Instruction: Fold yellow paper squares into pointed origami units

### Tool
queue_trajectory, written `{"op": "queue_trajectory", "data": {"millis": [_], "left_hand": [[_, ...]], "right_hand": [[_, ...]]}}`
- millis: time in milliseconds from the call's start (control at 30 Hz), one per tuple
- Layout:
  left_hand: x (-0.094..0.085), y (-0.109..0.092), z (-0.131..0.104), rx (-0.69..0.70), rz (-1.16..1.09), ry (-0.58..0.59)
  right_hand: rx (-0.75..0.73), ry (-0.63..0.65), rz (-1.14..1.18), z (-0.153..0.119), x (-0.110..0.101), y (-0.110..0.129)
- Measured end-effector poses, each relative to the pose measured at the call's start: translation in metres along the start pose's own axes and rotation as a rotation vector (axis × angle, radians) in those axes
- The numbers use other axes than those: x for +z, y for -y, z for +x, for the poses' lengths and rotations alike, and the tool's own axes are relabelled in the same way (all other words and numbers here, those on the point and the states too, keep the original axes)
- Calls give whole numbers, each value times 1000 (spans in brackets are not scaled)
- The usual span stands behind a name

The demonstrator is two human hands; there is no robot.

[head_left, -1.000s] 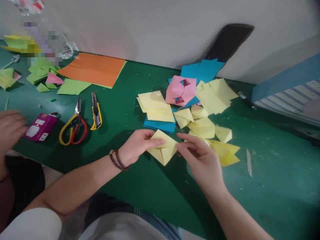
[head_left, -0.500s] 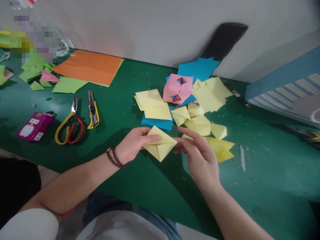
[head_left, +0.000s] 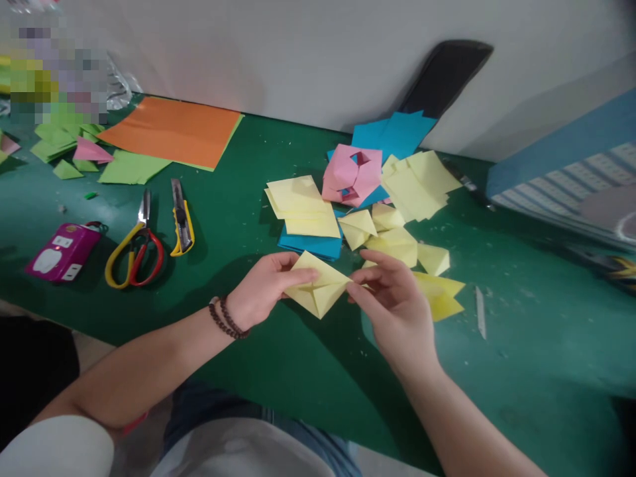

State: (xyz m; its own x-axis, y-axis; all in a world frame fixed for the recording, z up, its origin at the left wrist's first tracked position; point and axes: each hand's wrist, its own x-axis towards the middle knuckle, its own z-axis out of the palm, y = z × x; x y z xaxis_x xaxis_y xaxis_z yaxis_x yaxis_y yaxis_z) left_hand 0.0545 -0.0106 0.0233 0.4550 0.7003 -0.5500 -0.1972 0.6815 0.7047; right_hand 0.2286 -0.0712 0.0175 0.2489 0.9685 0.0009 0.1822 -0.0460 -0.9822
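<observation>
A pale yellow sheet of origami paper [head_left: 320,295], folded into a small square with creased flaps, is held corner-down above the green table. My left hand [head_left: 271,281] grips its left side, thumb on top and fingers beneath. At the right corner, my right hand [head_left: 397,301] pinches the paper between thumb and index finger, its other fingers curled loosely. Just beyond the hands lie a stack of yellow paper squares [head_left: 303,202] on blue sheets [head_left: 311,245] and several folded yellow pieces [head_left: 395,245]. A pink folded paper model [head_left: 342,172] sits behind them.
Scissors [head_left: 134,255], a yellow box cutter [head_left: 183,222] and a purple power adapter [head_left: 64,252] lie at left. Orange paper [head_left: 173,129] and green scraps [head_left: 57,142] are behind. A loose blade [head_left: 480,311] lies at right; a black object [head_left: 447,76] leans on the wall.
My right thumb and index finger have closed on the paper's right corner, where the fingers were straighter before. My left hand keeps its hold. The view has shifted slightly.
</observation>
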Motion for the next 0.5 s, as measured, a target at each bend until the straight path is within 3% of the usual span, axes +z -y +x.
{"op": "queue_trajectory", "data": {"millis": [200,500], "left_hand": [[0,-2,0,-36,-20,2],[-4,2,4,75,112,8]], "right_hand": [[28,-25,76,2,0,-5],[90,13,167,3,1,-8]]}}
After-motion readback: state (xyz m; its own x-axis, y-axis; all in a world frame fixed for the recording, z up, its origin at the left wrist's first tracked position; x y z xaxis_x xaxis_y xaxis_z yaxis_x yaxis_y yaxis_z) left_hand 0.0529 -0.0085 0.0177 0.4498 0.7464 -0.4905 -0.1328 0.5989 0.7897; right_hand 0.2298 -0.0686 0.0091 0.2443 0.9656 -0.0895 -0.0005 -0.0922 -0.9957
